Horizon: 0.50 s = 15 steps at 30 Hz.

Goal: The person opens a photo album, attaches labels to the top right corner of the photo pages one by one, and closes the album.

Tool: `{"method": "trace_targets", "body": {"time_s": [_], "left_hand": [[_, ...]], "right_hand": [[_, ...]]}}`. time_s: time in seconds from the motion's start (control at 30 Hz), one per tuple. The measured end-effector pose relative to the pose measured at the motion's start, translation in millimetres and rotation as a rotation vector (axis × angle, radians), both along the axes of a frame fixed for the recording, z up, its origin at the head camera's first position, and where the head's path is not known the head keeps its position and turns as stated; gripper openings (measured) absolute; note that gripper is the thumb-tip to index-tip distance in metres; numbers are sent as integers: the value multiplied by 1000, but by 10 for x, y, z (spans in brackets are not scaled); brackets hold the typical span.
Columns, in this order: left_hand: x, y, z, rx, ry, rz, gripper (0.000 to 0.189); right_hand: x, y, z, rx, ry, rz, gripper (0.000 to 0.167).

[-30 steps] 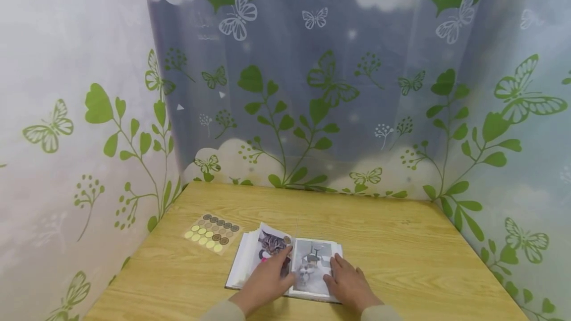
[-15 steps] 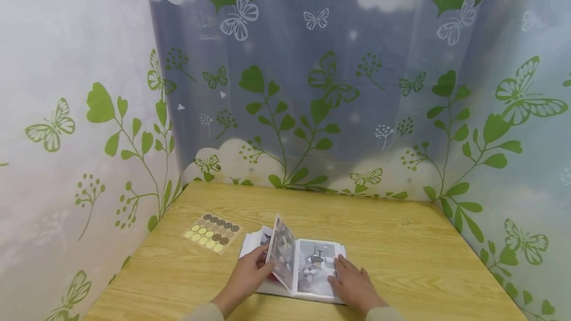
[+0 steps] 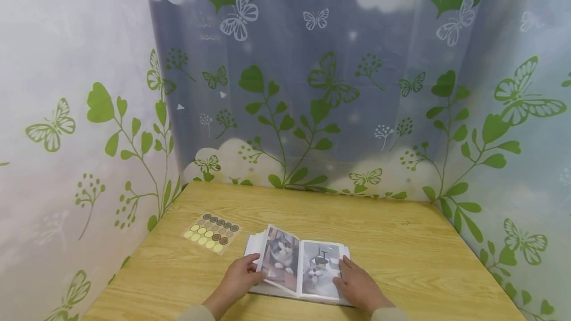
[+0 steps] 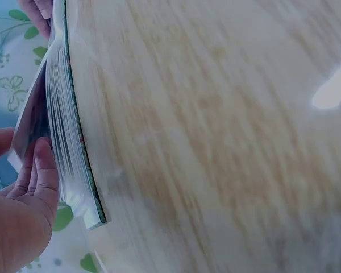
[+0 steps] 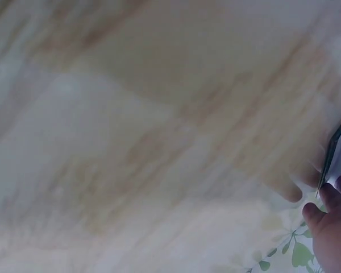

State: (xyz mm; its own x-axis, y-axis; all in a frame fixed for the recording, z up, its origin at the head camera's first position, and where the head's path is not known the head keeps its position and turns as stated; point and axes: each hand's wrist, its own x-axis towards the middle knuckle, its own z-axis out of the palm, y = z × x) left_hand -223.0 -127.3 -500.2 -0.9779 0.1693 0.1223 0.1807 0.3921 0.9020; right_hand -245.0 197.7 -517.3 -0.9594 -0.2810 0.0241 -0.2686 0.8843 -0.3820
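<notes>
A photo album lies spread on the table, with a cat photo in each visible page pocket. My left hand pinches the outer edge of a raised, tilted page between thumb and fingers. In the left wrist view, that hand has its fingers behind the page, beside the thick stack of album leaves. My right hand rests at the album's right edge, fingertips on the right-hand page. The right wrist view catches only part of this hand against the dark cover edge.
A sheet of round stickers, yellow, tan and dark brown, lies left of the album on the wooden table. Curtains printed with leaves and butterflies stand behind the table and along both sides.
My left hand has lifted an album page and swung it leftward, uncovering another cat photo on its back. The album and my right hand have shifted slightly right.
</notes>
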Motion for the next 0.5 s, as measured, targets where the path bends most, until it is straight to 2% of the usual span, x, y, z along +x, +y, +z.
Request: {"method": "trace_targets", "body": {"time_s": [0.23, 0.5], "left_hand": [[11, 3, -18, -37, -24, 23, 59], [10, 17, -56, -63, -48, 21, 57]], "right_hand": [[-9, 65, -3, -34, -9, 2, 58], [-30, 109, 9, -59, -17, -18, 57]]}}
